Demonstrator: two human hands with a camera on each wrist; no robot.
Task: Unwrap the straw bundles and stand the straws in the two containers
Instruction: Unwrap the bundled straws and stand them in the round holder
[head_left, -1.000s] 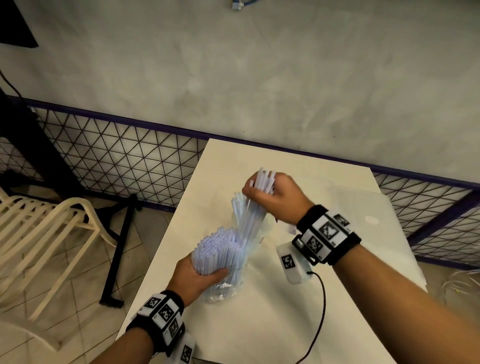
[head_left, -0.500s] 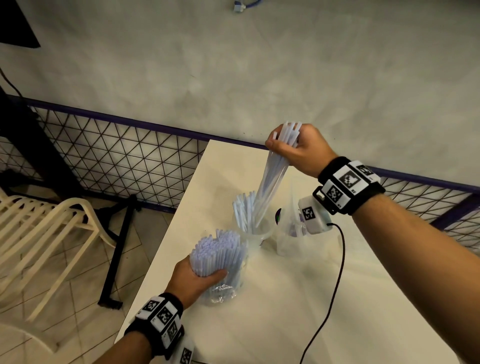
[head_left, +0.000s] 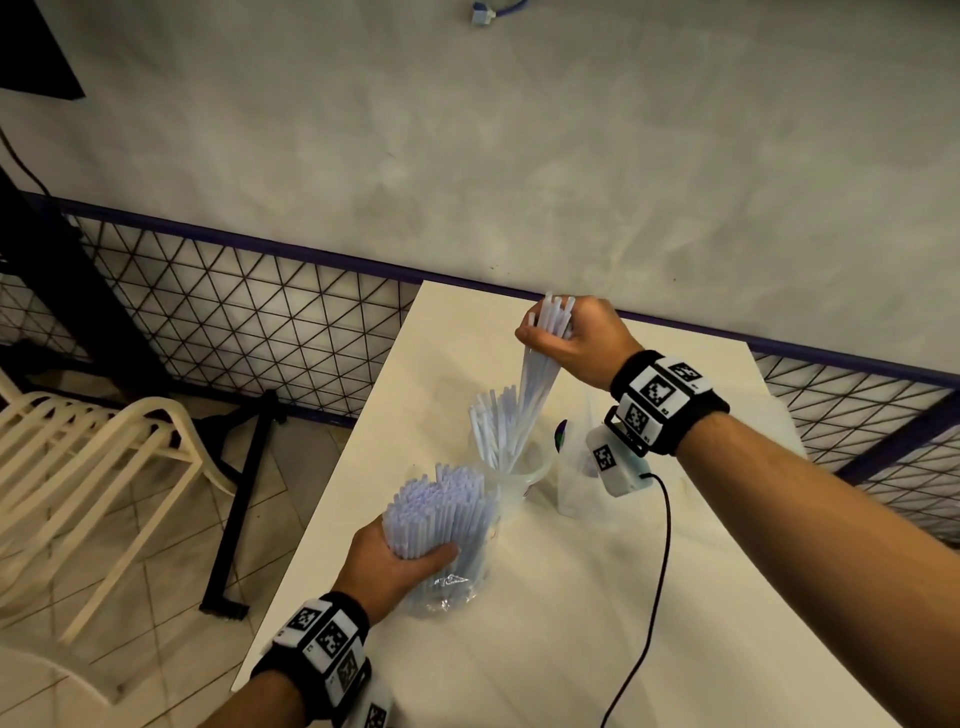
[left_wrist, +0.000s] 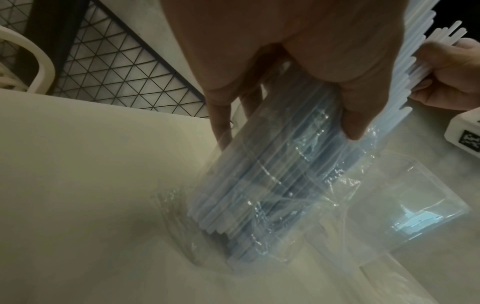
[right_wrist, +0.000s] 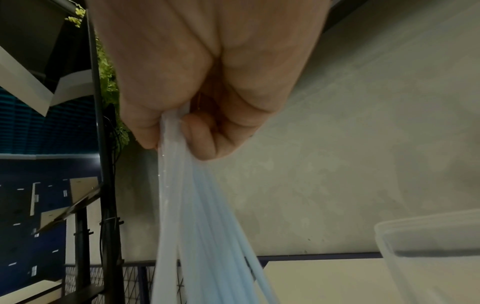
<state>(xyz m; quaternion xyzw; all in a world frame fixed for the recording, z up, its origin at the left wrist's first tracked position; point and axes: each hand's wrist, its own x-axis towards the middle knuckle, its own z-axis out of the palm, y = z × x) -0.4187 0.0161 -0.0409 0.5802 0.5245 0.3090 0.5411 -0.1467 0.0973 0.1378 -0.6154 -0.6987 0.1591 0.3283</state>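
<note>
My left hand (head_left: 415, 556) grips a thick bundle of pale blue-white straws (head_left: 441, 509) upright near the table's left edge. Its clear wrap (left_wrist: 298, 216) is bunched round the lower half. My right hand (head_left: 563, 338), farther back and higher, grips a handful of loose straws (head_left: 537, 379) by their tops. Their lower ends reach down into a clear container (head_left: 527, 470) that holds several standing straws. A second clear container (head_left: 574, 488) stands just right of it, below my right wrist. In the right wrist view the fingers (right_wrist: 200, 139) curl round the straws (right_wrist: 205, 226).
The white table (head_left: 597, 623) ends close to the left of the bundle. A black cable (head_left: 660, 571) trails over the table from my right wrist. A cream plastic chair (head_left: 93, 467) and a mesh fence (head_left: 234, 322) stand to the left, with a plain wall behind.
My right hand drew a handful of straws out of the bundle, raised them high, then came down over the far container. My left hand kept its hold on the bundle.
</note>
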